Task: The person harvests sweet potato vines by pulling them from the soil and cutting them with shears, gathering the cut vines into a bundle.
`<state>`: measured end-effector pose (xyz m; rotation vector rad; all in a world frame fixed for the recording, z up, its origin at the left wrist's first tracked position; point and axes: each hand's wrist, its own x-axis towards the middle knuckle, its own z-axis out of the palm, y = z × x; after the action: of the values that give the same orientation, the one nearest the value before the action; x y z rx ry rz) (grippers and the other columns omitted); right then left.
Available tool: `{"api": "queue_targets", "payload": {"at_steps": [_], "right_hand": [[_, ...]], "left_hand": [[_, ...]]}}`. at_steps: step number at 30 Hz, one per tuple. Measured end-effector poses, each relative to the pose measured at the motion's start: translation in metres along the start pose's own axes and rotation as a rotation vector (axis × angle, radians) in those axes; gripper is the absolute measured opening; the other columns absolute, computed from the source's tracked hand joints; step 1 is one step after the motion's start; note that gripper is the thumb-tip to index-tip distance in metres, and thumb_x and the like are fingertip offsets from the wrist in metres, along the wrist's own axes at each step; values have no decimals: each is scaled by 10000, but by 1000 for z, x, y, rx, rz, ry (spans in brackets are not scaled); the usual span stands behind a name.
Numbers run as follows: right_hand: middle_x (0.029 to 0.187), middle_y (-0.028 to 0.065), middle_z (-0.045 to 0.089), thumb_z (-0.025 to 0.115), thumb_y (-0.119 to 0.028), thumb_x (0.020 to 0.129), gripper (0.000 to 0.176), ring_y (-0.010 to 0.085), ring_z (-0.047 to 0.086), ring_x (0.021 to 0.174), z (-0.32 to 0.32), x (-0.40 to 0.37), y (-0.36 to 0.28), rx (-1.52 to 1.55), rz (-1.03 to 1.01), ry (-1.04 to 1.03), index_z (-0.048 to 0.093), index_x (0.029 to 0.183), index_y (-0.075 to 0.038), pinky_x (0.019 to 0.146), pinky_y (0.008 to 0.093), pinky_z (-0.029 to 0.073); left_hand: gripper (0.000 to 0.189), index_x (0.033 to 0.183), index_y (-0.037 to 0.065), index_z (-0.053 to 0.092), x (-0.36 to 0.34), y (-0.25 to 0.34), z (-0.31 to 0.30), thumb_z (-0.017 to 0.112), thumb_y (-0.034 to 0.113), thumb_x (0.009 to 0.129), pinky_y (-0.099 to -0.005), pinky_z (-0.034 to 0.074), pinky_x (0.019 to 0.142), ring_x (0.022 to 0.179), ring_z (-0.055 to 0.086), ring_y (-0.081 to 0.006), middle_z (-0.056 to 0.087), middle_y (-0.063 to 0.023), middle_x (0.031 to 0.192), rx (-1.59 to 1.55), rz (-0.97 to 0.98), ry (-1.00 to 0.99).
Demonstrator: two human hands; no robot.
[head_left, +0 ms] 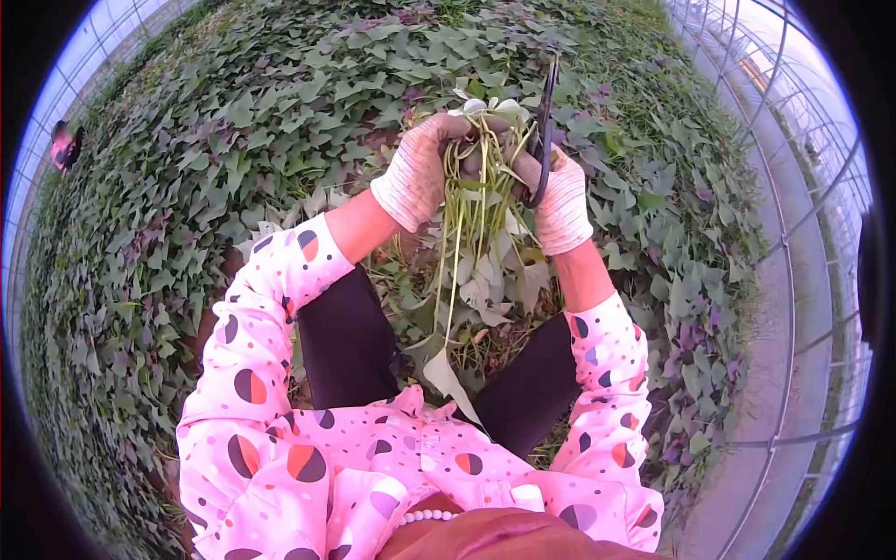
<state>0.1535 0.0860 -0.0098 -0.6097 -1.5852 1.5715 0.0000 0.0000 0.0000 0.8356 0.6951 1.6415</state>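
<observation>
My left hand (pixel 420 168), in a pale work glove with a darker palm, is closed round the upper part of a bunch of green stems (pixel 481 201). The stems and their leaves hang down between my knees, one large pale leaf lowest. To the right, my right hand (pixel 558 196), gloved the same way, is closed on dark-handled scissors (pixel 541 140), whose blades point up. Its fingers are also close against the bunch. Whether they grip any stems cannot be made out.
Low leafy vines (pixel 373 65) cover the ground all around. A metal frame (pixel 784 243) curves along the right beside a pale path (pixel 747 467). Another person (pixel 65 147) in pink is far off at the left edge.
</observation>
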Motion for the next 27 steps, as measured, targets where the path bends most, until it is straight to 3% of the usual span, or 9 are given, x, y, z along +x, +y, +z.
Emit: {"api": "queue_targets", "payload": {"at_steps": [3, 6, 13, 16, 20, 23, 25, 26, 27], "right_hand": [[707, -17, 612, 735, -168, 794, 226, 46, 505, 527, -14, -10, 9, 176, 50, 97, 653, 967, -49, 476, 198, 383], [705, -16, 602, 715, -165, 820, 234, 51, 510, 533, -12, -24, 20, 182, 55, 74, 632, 994, -32, 480, 202, 390], [771, 18, 609, 710, -261, 826, 353, 89, 540, 650, -1, -21, 54, -25, 57, 15, 585, 1023, 4, 591, 233, 450], [859, 69, 658, 789, -276, 716, 571, 118, 584, 730, 0, -22, 65, -392, 17, 111, 560, 1116, 61, 696, 252, 486], [834, 61, 656, 795, -253, 702, 458, 114, 573, 708, -22, -16, 59, -392, 91, 125, 625, 1014, 36, 671, 248, 484], [841, 40, 655, 804, -259, 697, 450, 80, 546, 670, -31, -19, 58, -220, 103, 154, 641, 1022, 5, 617, 235, 456], [850, 34, 657, 757, -273, 762, 404, 61, 506, 637, -36, -22, 63, -166, -55, 107, 644, 1041, -3, 582, 210, 412], [926, 51, 681, 715, -145, 819, 308, 122, 621, 815, -28, -28, 42, -31, 66, 56, 651, 1102, -39, 731, 259, 493], [854, 45, 677, 716, -129, 804, 262, 121, 620, 729, -19, -35, 35, 88, -153, 88, 655, 1027, -8, 653, 258, 495]], "left_hand": [[445, 1126, -23, 626, 10, -10, 8, 456, 301, 873, -245, 469, 623, 639, 508, -114, 661, -72, 900, 8, -68, -8], [560, 1211, -35, 569, 2, -21, 5, 361, 389, 910, -383, 509, 832, 866, 625, -245, 643, -150, 1045, -137, -184, 22], [620, 1265, -32, 515, 6, -43, 3, 375, 461, 914, -378, 433, 948, 1001, 577, -256, 599, -141, 1120, -204, -9, 126], [597, 1288, -35, 495, 10, -61, -1, 401, 425, 919, -350, 383, 978, 1054, 535, -236, 574, -120, 1138, 102, 102, 75], [458, 1276, 14, 544, 3, -32, 4, 552, 269, 896, -333, 463, 907, 1034, 559, -162, 568, -78, 1232, 497, 5, -82], [364, 1191, 85, 623, 2, -18, -2, 609, 152, 833, -343, 498, 866, 873, 646, -233, 688, -48, 988, 884, 63, 233], [750, 1399, -8, 346, -4, -1, 15, 739, 233, 808, -277, 503, 859, 1058, 590, -193, 581, -146, 1221, 873, -10, 109], [745, 1373, -19, 376, -7, -4, 16, 766, 196, 776, -265, 499, 848, 1036, 589, -160, 599, -125, 1172, 882, -96, 4], [706, 1336, 2, 432, -9, -16, 16, 787, 145, 743, -281, 494, 844, 1011, 592, -160, 610, -89, 1140, 1040, -2, -104]]}}
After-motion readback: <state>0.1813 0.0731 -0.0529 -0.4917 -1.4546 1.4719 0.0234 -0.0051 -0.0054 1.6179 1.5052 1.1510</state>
